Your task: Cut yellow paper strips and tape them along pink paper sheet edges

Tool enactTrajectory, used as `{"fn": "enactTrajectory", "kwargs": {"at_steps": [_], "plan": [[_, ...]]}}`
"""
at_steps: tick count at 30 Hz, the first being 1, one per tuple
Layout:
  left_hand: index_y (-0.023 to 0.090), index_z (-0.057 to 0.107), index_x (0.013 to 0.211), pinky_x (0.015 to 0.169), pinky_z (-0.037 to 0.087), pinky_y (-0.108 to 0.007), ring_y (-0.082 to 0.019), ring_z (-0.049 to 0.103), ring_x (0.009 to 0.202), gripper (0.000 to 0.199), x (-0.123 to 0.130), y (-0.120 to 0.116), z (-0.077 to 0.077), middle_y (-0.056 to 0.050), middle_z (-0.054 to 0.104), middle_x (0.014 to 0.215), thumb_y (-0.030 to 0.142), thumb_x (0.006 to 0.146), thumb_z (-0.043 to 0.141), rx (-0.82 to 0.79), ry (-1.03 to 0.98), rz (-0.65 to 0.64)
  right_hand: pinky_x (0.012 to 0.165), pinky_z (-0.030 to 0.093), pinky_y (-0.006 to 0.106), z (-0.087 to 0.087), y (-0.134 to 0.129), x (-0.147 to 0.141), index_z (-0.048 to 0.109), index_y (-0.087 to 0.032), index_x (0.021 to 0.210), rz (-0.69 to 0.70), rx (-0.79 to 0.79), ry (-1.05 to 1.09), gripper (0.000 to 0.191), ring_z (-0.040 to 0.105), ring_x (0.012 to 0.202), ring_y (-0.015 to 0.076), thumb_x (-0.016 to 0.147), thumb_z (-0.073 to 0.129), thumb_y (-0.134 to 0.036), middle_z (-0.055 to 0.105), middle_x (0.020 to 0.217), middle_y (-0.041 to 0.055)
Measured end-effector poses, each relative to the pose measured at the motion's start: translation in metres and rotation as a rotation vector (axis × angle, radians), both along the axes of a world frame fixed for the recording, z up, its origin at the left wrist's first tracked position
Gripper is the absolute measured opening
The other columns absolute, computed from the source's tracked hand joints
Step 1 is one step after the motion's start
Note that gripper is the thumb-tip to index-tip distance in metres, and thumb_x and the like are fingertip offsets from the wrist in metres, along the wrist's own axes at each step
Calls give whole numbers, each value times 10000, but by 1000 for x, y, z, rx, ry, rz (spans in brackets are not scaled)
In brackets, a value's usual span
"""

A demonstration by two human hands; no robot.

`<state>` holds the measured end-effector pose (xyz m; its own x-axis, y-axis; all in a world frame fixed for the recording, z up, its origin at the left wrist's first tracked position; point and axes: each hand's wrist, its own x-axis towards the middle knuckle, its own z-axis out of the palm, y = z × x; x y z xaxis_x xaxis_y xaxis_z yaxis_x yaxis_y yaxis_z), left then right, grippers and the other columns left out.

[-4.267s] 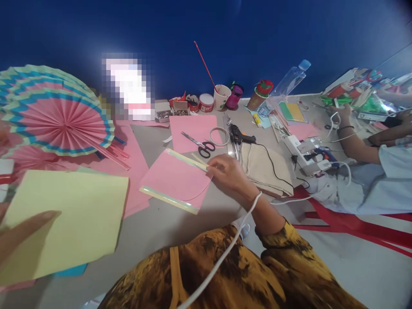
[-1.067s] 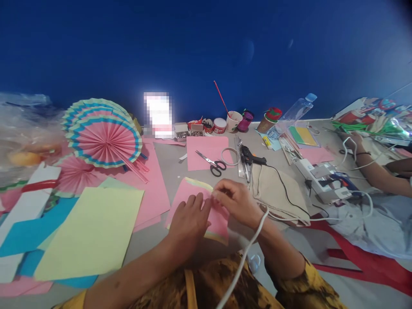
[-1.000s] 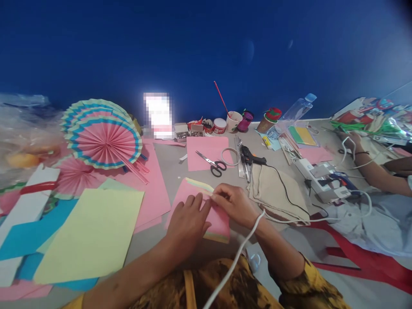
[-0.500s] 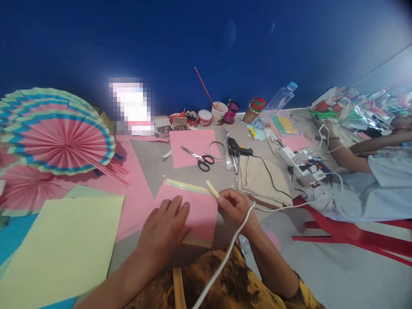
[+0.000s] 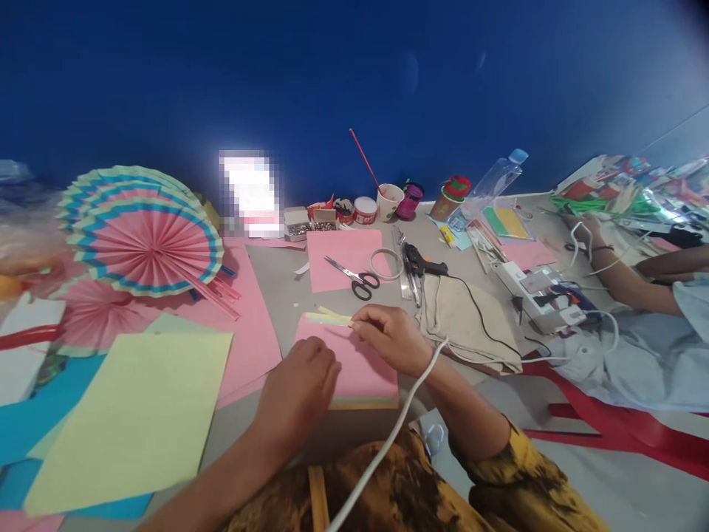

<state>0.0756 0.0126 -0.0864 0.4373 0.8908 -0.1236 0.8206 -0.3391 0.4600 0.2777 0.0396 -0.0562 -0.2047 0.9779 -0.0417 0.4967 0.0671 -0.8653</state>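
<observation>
A pink paper sheet (image 5: 368, 380) with pale yellow and green bands along its far and near edges lies in front of me. My left hand (image 5: 302, 380) rests on the left part of this sheet, fingers slightly bent over it and holding nothing. Between thumb and fingers of my right hand (image 5: 391, 336) is a narrow pale yellow paper strip (image 5: 331, 314). The strip lies over the sheet's far banded edge, slanting a little. Just beyond are black-handled scissors (image 5: 360, 284) and a tape roll (image 5: 386, 264), both partly on another pink sheet (image 5: 324, 255).
Striped paper fans (image 5: 147, 244) and a yellow sheet (image 5: 138, 406) lie left. A glue gun (image 5: 426, 262) rests near folded cloth (image 5: 459, 318). A white cable (image 5: 382, 458) crosses my right wrist. At right are a power strip (image 5: 532, 295) and another person's arm (image 5: 614, 273).
My right hand has moved the yellow strip left, from beside the sheet's far right corner onto its far edge. My left fingers are more bent. The camera view has turned slightly left.
</observation>
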Motion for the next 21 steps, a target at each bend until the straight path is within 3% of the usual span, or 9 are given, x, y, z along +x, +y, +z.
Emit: {"fn": "enactTrajectory", "kwargs": {"at_steps": [4, 8, 10, 16, 18, 21], "plan": [[227, 678, 849, 722, 504, -342, -219, 671, 758, 294, -35, 19, 6, -13, 719, 792, 400, 989, 486, -159, -334, 288, 651, 399, 223, -10, 19, -13, 684, -176, 755, 52, -203, -45, 188, 591, 665, 108, 930, 618, -154, 696, 692, -29], [234, 683, 814, 664, 477, -323, -206, 656, 672, 287, -50, 32, 7, 15, 707, 705, 450, 944, 544, -173, -376, 449, 607, 344, 239, -17, 28, -24, 673, -173, 709, 96, -276, -131, 228, 540, 623, 105, 935, 650, -190, 656, 654, -34], [231, 694, 852, 686, 492, -317, -202, 673, 712, 260, -48, 33, -1, 6, 732, 770, 416, 964, 550, -54, -385, 411, 619, 323, 246, -18, 31, -27, 655, -173, 697, 117, -262, -185, 243, 528, 641, 106, 939, 665, -201, 629, 651, -37], [172, 687, 1065, 814, 540, -355, -240, 665, 909, 182, -36, 20, -43, -89, 735, 980, 178, 1039, 508, 515, -246, 37, 625, 260, 270, -18, 40, -30, 524, -181, 641, 173, -256, -308, 335, 442, 629, 102, 948, 658, -196, 521, 626, -50], [156, 672, 1122, 786, 538, -369, -252, 633, 891, 163, -35, 17, -49, -104, 717, 994, 139, 1025, 543, 590, -176, -17, 624, 248, 276, -18, 42, -31, 486, -184, 629, 180, -263, -326, 358, 420, 627, 101, 947, 650, -188, 503, 626, -52], [144, 641, 1175, 789, 541, -377, -256, 617, 898, 184, -35, 15, -49, -108, 696, 1014, 107, 1012, 564, 579, -161, -26, 618, 232, 283, -19, 45, -33, 462, -188, 627, 192, -282, -338, 370, 395, 623, 102, 949, 644, -193, 477, 623, -55]]}}
